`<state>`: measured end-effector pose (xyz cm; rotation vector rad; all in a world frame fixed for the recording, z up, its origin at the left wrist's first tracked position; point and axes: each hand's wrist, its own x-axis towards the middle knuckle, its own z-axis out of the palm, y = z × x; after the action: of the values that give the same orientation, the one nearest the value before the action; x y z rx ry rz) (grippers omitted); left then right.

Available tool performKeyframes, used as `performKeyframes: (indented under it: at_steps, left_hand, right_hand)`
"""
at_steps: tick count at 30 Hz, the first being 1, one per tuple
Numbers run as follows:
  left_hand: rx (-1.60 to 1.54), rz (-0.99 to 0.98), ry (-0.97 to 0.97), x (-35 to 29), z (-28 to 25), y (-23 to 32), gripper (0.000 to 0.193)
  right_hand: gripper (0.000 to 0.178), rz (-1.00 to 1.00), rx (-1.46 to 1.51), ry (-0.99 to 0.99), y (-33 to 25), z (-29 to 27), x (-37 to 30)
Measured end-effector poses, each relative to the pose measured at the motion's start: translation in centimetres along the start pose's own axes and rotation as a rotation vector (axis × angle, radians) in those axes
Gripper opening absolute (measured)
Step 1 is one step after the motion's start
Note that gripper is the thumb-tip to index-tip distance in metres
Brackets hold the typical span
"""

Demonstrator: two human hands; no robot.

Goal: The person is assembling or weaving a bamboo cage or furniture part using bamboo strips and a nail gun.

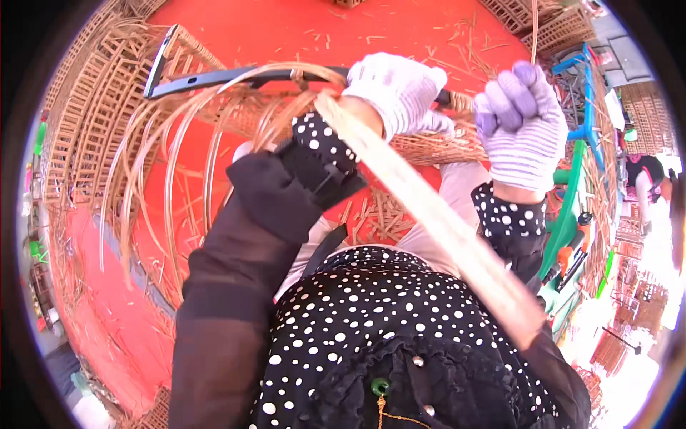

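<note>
Both my hands wear white gloves with pale purple stripes. My left hand (396, 93) is closed over the dark metal bar (221, 77) of a wicker piece (443, 146), thumb on the near side; some fingertips are hidden. To its right, my right hand (525, 129) is raised in a fist beside the weave. A thin tan cane strand (534, 32) runs upward from its top. Long loose cane strands (171, 164) arc from the wicker piece toward the left. A pale flat strip (429, 207), blurred toward its lower end, slants across the view in front of my body.
Stacked wicker panels (93, 114) line the left side. Cane offcuts (379, 214) litter the red floor (286, 32). A blue frame (589, 107), a green stool-like piece (564, 214) and orange-handled tools (572, 247) stand at right. Another person (647, 179) is farther right.
</note>
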<state>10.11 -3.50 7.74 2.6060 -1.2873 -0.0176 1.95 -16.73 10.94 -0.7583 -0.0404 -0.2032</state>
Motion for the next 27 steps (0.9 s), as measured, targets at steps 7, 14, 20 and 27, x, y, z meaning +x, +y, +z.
performKeyframes:
  at_steps: [7,14,20,27]
  left_hand:
    - [-0.072,-0.022,0.004,-2.4,0.9,0.5,0.059]
    - [-0.052,-0.002,0.085,-2.9,2.4,1.9,0.058]
    - [0.005,0.034,0.191,-0.6,2.6,0.8,0.063]
    - [0.133,-0.059,0.118,1.9,-0.7,-0.3,0.058]
  right_hand:
    - [0.017,-0.035,-0.277,0.356,-1.9,4.2,-3.1]
    - [0.02,0.02,-0.306,0.228,-1.5,5.1,-3.5]
    - [0.029,0.044,-0.425,0.049,-1.8,4.4,-0.9]
    - [0.029,-0.17,-0.386,-0.177,-1.6,2.0,2.5]
